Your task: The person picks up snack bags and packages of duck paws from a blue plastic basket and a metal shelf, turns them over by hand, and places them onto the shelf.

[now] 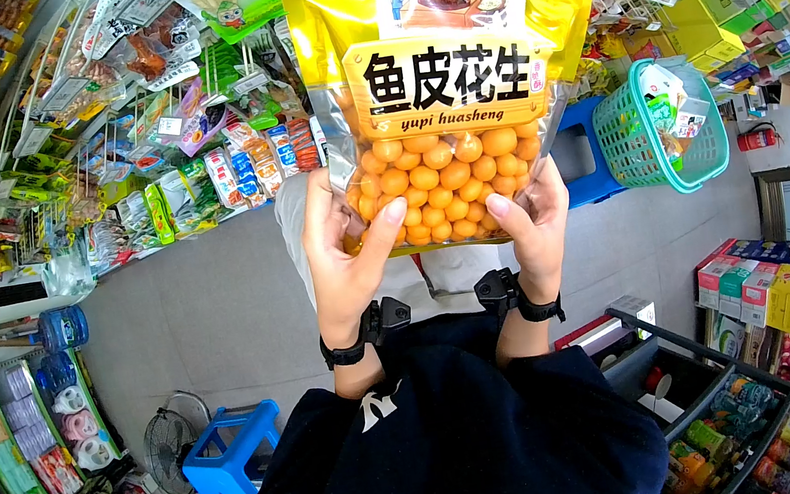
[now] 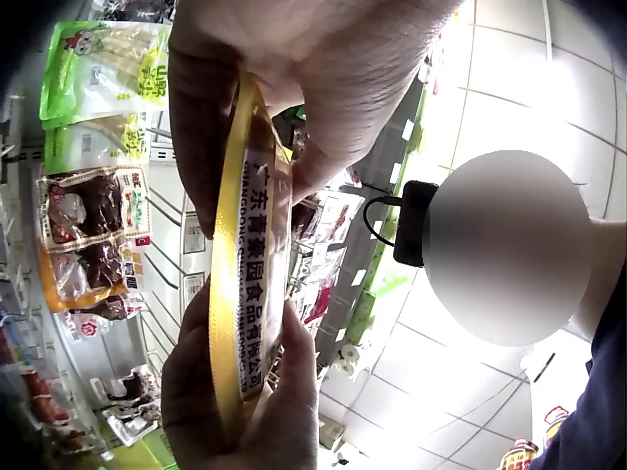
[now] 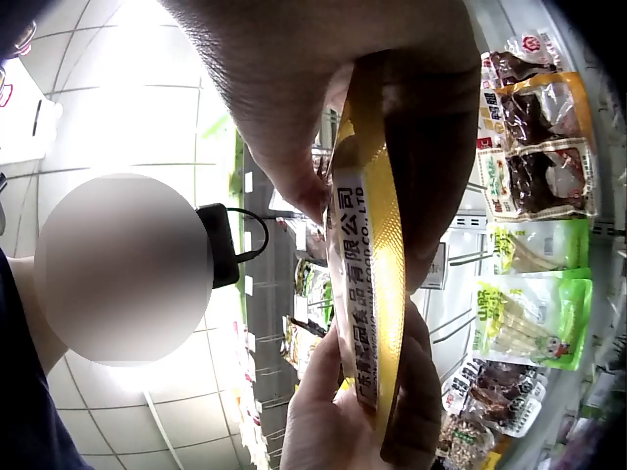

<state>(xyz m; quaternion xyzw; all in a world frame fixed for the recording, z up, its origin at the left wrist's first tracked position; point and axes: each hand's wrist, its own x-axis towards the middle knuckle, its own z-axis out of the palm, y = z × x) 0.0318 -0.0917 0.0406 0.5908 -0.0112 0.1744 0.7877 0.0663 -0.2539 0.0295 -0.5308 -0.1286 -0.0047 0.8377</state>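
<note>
A yellow and clear bag of round orange-brown snacks [image 1: 451,178] is held upright in front of the body, its printed front facing the head camera. The left hand [image 1: 342,244] grips its lower left side, thumb across the front and fingers behind. On the lower right side the right hand [image 1: 535,222] grips it the same way. Both wrist views show the bag edge-on: the left hand [image 2: 294,78] and right hand [image 3: 362,108] each pinch it between thumb and fingers, and the yellow bottom edge with printed text shows between the hands.
Shelves of packaged snacks [image 1: 157,205] curve across the upper left. A teal basket [image 1: 613,130] with packets stands on a blue stool [image 1: 584,155] at the right. Another blue stool [image 1: 233,462] and a fan [image 1: 168,446] stand lower left. Boxes [image 1: 788,298] are at the right.
</note>
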